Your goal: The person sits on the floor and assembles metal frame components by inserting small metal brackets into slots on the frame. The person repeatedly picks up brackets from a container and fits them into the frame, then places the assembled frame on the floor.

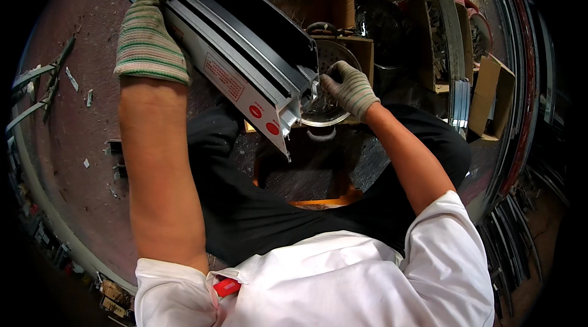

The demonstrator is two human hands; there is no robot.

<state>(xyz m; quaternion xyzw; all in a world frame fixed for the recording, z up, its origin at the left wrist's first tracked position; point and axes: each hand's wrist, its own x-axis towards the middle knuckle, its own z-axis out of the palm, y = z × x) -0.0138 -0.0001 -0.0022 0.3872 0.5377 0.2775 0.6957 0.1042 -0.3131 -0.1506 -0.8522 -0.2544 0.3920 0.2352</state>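
Observation:
A long aluminium profile (236,51), dark on top and covered with printed white film along its side, slants from the upper left to the middle. My left hand (152,39), in a striped knit glove, is wrapped over the profile's near edge. At the profile's cut end, my gloved right hand (352,89) is closed in a pinch. Anything between its fingertips is too small or hidden to make out. Below that end stands a round metal pot (327,123) with loop handles and a perforated inside, partly covered by the profile and my right hand.
Cardboard boxes stand beyond the pot, and an open carton (492,97) sits to the right. Green-grey strips (58,73) and scraps lie on the reddish floor (92,125) at left. Long profiles (511,241) are stacked at the lower right. My black-trousered legs flank the pot.

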